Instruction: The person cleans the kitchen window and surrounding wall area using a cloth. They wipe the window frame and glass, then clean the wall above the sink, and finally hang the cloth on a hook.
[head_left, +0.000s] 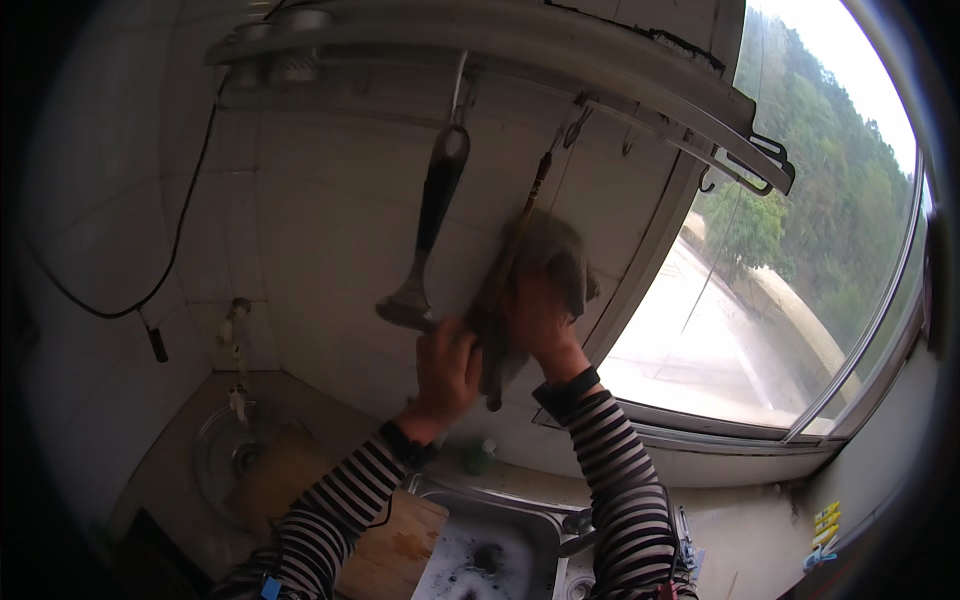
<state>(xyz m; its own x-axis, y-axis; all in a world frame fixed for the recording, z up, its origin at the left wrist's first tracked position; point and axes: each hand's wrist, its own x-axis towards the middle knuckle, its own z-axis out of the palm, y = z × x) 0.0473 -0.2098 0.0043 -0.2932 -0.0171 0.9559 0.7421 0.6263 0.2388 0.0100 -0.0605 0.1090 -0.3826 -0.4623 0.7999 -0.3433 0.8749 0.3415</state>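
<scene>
My right hand (541, 313) is blurred and bunched around a greyish-brown cloth (559, 236), held up near the tiled wall. Behind and beside the cloth hangs a long utensil with a thin brown handle (537, 187); its dark lower part (491, 367) is blurred and partly hidden. The fingers of my left hand (448, 367) are curled around the edge of that lower part. Just left of it, a metal utensil with a black handle (439, 199) dangles from a hook, its broad head close above my left fingers.
A wall shelf with a hook rail (510, 64) runs overhead. Below are a steel sink (517, 525) with suds, a faucet (577, 531), a wooden board (401, 536), a glass lid (214, 442) and a wall tap (238, 390). A window (757, 300) stands right; a cable (184, 195) droops left.
</scene>
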